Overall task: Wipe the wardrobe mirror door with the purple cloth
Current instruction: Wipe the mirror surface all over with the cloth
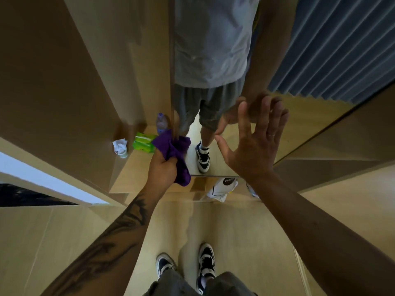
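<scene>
Wiping is under way low on the tall, frameless wardrobe mirror door (213,60), by my reading. The left hand (163,167) has its grip closed tight round the bunched purple cloth (173,150), soft and crumpled, pressed against the mirror's left edge near its bottom corner, with a loose tail hanging below the fist. The right hand (254,144) is spread wide open and holds nothing; its fingertips (265,103) meet their own reflection, so it seems to steady the glass.

Most of the pane above looks untouched by the cloth, so the job is likely at an early or low stage. Next, the cloth probably needs flattening out and sweeping across and upward while the right hand shifts clear.

On the pale wooden floor (235,231) beyond the door's edge lie a glossy green plastic packet (143,143), a clear water bottle (161,122) and a small white cup stuffed with tissue (120,148). A crinkled white bag (222,188) sits just below the mirror.
</scene>
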`<state>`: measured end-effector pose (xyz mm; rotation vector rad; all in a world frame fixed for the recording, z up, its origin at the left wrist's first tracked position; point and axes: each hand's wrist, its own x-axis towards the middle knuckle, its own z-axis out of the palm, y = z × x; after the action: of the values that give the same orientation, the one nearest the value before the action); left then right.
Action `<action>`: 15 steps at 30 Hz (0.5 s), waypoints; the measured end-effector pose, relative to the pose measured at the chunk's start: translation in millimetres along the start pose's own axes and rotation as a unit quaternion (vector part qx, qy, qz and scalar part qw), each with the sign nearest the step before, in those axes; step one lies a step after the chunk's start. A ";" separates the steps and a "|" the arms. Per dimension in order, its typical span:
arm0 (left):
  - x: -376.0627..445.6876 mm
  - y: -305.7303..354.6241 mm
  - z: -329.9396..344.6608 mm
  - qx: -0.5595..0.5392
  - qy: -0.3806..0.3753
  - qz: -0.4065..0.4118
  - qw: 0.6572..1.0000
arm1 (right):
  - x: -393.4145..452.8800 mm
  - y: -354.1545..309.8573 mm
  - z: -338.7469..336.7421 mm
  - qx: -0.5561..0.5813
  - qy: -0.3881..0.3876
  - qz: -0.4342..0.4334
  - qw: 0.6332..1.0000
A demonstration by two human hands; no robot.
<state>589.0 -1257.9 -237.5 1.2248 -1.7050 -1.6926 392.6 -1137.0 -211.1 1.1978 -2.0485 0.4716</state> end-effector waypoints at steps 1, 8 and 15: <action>1.6 -5.1 0.3 0.008 -0.008 -0.010 1.000 | -0.8 -0.8 1.5 -0.001 0.008 0.004 1.000; -10.7 36.4 0.2 -0.057 0.033 0.029 0.997 | 2.7 -3.5 4.3 0.003 0.033 0.006 0.999; 13.1 -18.1 6.0 -0.005 0.023 0.006 1.000 | 3.1 -4.9 9.8 0.031 0.045 0.021 0.998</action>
<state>582.4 -1262.6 -259.1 1.2372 -1.6711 -1.6524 392.0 -1147.4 -215.7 1.1501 -1.9994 0.6027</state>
